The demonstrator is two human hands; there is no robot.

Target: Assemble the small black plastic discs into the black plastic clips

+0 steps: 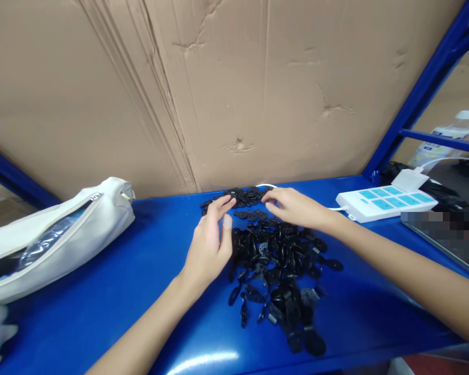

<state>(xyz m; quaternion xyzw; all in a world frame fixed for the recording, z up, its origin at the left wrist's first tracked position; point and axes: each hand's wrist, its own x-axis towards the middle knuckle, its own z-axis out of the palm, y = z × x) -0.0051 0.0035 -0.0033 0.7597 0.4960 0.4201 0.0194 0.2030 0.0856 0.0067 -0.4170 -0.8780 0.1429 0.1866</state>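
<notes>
A large heap of small black flat pieces with rounded ends (285, 250) lies on the blue shelf surface (160, 281), spilling towards the front edge. Behind it, near the cardboard, is a smaller pile of similar black pieces (246, 196). Several more pieces (251, 214) lie in a short row between the two. My left hand (209, 239) reaches to the left side of the small pile, thumb and fingers apart, holding nothing visible. My right hand (291, 207) is at the pile's right side, its thumb and index finger apart; the other fingers are partly hidden.
A white zipped pouch (97, 224) lies open at the left. To the right are a white power strip (386, 202) with a plug and cable, a blurred flat device (449, 234) and a bottle (441, 138). Cardboard (234, 94) stands behind, with blue metal posts (422, 88) at the sides.
</notes>
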